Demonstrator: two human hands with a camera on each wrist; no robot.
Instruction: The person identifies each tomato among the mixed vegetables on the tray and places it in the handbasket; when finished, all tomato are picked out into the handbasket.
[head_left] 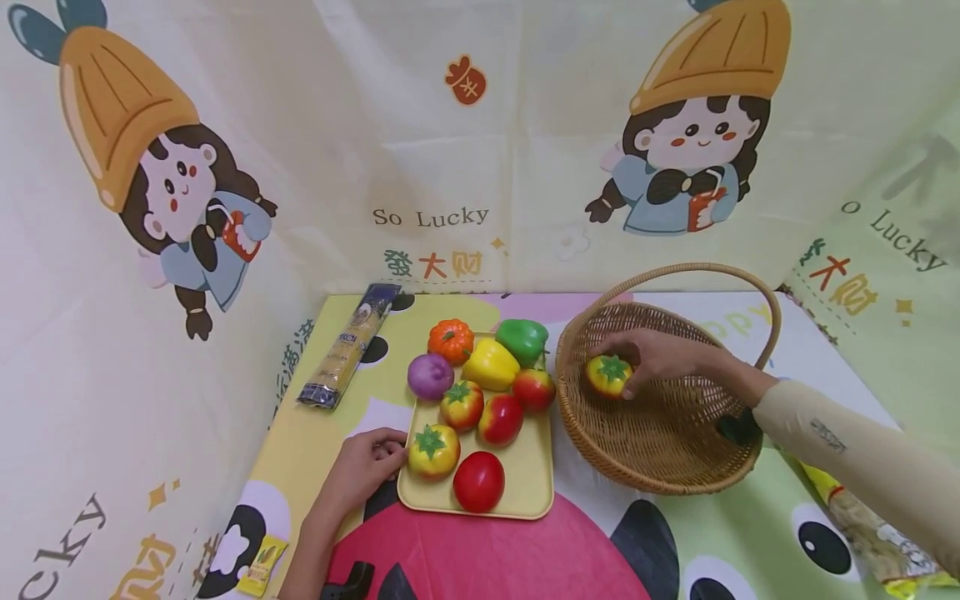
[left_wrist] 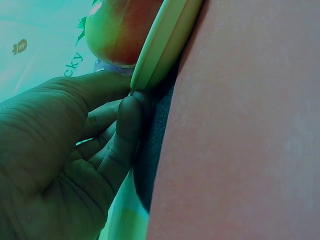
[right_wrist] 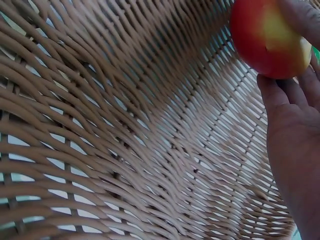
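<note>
My right hand is inside the wicker basket, gripping a yellow-and-red toy tomato with a green leafy top. In the right wrist view, thumb and fingers wrap the toy tomato beside the woven wall. At the left, my left hand pinches the edge of the pale yellow tray; the left wrist view shows thumb and finger at the tray rim. Nearest that hand on the tray lies another leafy-topped toy tomato, with a plain red one to its right.
Farther up the tray are a yellow pepper, a green pepper, an orange pumpkin, a purple onion and several red-yellow pieces. A pasta packet lies back left. The basket handle arches up. A yellow bag lies right.
</note>
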